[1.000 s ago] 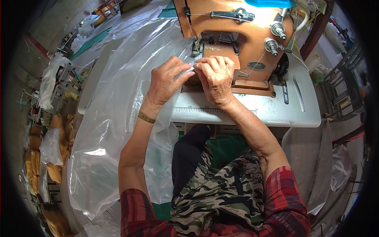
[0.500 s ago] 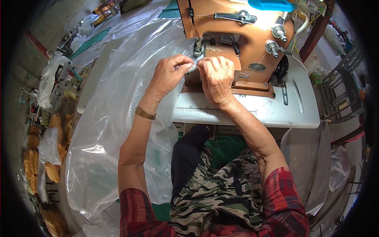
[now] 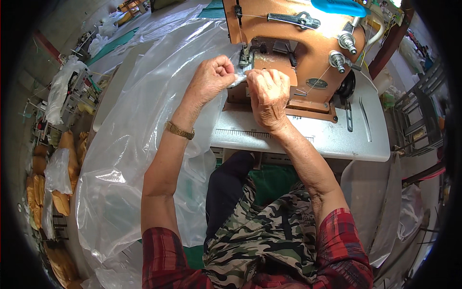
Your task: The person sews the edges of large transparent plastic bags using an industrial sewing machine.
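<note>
A brown sewing machine [image 3: 269, 91] stands on a pale worktop. Just in front of its presser foot [image 3: 244, 59], my left hand [image 3: 211, 79] pinches the edge of a large translucent plastic sheet [image 3: 144, 125]. The sheet spreads over the worktop's left side and hangs down beside my left arm. My right hand [image 3: 268, 96] is closed close by, its fingertips at the sheet's gathered edge near the machine's base. My fingers hide what the right fingertips hold.
Tweezers [image 3: 365, 119] and a small dark metal tool [image 3: 349, 118] lie on the worktop [image 3: 308, 139] at the right. A ruler scale [image 3: 250, 132] runs along its front. Grey sheeting [image 3: 370, 197] hangs at the lower right. Brown bundles [image 3: 36, 197] stand at the far left.
My hands have come slightly apart at the sheet's edge, with the right fingers more curled. The whole view has shifted a little.
</note>
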Demonstrator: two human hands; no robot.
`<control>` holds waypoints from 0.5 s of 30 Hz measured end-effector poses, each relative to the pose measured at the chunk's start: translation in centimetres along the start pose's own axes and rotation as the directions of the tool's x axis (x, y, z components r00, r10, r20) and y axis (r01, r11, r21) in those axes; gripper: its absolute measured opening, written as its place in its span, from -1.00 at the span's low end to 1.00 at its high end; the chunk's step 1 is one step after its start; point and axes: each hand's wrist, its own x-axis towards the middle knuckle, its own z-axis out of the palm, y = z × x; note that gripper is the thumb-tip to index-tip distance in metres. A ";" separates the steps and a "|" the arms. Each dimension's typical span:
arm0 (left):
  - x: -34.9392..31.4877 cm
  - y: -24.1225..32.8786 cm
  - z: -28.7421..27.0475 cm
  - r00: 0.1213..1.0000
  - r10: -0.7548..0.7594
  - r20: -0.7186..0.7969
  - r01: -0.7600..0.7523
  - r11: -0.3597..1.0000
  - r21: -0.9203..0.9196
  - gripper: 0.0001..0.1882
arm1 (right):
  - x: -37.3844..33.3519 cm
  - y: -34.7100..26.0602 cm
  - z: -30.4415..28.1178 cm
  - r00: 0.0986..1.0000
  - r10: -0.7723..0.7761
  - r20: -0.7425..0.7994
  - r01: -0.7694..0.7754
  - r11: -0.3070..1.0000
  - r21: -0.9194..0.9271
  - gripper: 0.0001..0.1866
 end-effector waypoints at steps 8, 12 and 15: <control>0.4 0.3 0.1 0.999 -0.052 0.011 0.052 0.999 -0.014 -0.90 | -0.3 0.3 -0.6 0.995 -0.100 0.018 0.100 0.995 -0.023 -0.75; 0.6 0.4 0.1 0.999 -0.043 0.021 0.043 0.999 0.008 -0.91 | -0.5 0.7 -0.6 0.991 -0.134 0.028 0.135 0.990 -0.049 -0.74; 0.4 0.4 -0.2 0.999 -0.048 0.018 0.047 0.998 0.051 -0.91 | -0.5 0.3 -0.4 0.989 -0.147 0.017 0.148 0.987 -0.068 -0.75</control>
